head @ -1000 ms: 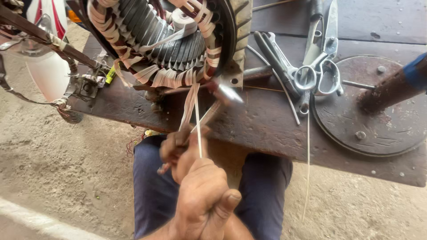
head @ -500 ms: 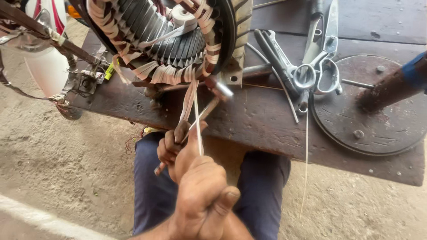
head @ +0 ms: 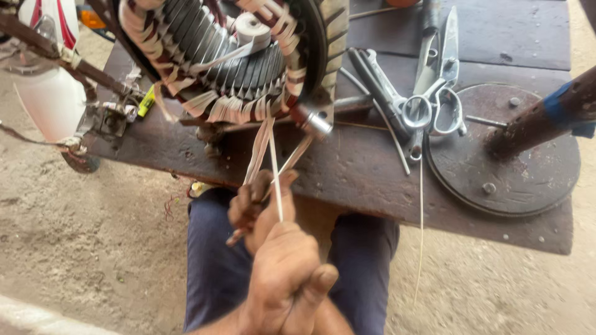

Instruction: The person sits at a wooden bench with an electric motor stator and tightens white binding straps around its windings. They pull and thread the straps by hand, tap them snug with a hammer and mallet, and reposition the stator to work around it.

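Note:
A large motor stator (head: 236,62) with copper coils bound in white tape stands at the near edge of a dark bench (head: 347,180). Several white tape strips (head: 264,146) hang from its lower rim down to my hands. My right hand (head: 254,205), the farther one, pinches the strips just below the bench edge, and a thin stick pokes out under its fingers. My left hand (head: 285,273) is a fist nearer to me, thumb out to the right, closed on one thin white strip (head: 276,186) that runs straight up to the coils.
Scissors (head: 444,80) and a wrench (head: 388,93) lie on the bench right of the stator. A round metal disc (head: 503,180) with a rusty post (head: 546,115) sits at the far right. A white and red container (head: 53,87) stands left. Sandy ground and my blue-trousered legs are below.
My hands stay almost in place with the strips held taut. The right hand has edged slightly up toward the stator.

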Demonstrator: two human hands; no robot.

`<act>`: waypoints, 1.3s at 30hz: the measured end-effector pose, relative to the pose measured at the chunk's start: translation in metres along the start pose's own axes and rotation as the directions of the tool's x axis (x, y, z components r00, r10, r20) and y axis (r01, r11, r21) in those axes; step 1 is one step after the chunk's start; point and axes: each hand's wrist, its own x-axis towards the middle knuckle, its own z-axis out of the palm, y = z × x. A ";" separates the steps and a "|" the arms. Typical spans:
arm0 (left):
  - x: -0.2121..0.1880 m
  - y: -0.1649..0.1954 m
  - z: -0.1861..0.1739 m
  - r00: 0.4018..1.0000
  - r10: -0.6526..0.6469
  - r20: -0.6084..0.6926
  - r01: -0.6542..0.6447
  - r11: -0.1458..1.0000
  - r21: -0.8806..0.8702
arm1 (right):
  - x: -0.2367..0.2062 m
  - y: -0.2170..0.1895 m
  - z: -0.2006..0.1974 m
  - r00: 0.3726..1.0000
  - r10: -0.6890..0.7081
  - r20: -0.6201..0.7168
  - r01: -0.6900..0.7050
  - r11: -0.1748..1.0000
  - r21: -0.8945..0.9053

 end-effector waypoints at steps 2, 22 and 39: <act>0.002 0.002 -0.002 1.000 0.012 -0.008 -0.012 0.999 -0.029 | -0.009 -0.015 0.000 0.997 -0.071 -0.004 0.069 0.989 -0.131; -0.007 -0.108 0.039 0.939 0.328 -0.107 -0.331 0.944 -0.012 | 0.032 -0.208 0.043 0.718 0.355 0.599 0.497 -0.864 -0.083; -0.002 -0.126 0.047 0.949 0.282 -0.138 -0.291 0.955 -0.053 | 0.022 -0.224 0.075 0.804 0.273 0.528 0.430 -0.881 -0.199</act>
